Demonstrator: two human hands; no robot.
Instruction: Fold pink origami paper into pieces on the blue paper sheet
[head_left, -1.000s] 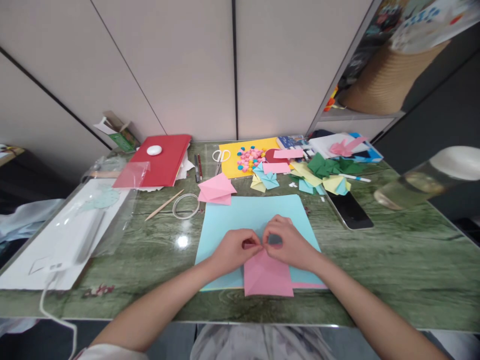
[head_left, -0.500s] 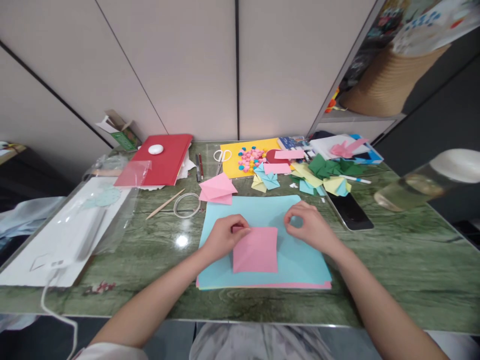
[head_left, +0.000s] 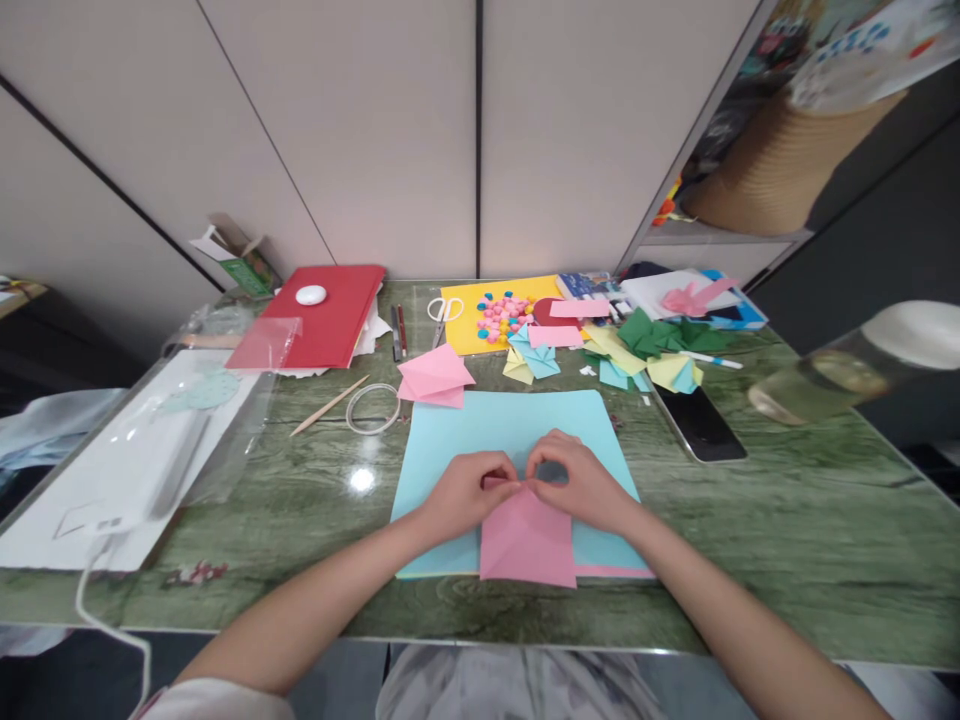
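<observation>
A square pink sheet of paper (head_left: 529,540) with crease lines is held by its far edge over the near part of a blue paper stack (head_left: 457,425). My left hand (head_left: 474,490) pinches that edge between thumb and forefinger. Close against it, my right hand (head_left: 581,485) pinches the same edge, thumb and fingertip pressed together. The two sets of fingertips nearly touch. The near edge of the pink sheet hangs slightly past the stack's front edge. Behind the stack's far left corner lie folded pink papers (head_left: 437,375).
Scissors (head_left: 445,310), a roll of tape (head_left: 373,409) and a pointed wooden stick (head_left: 328,407) lie beyond the stack. Folded paper pieces (head_left: 534,352) sit beside pink beads (head_left: 504,316). At right are a phone (head_left: 703,425) and a tilted-looking bottle (head_left: 832,370); at left, a red folder (head_left: 322,325).
My right hand has come left and now pinches the pink sheet's far edge beside my left hand. The sheet has shifted towards me and slightly right.
</observation>
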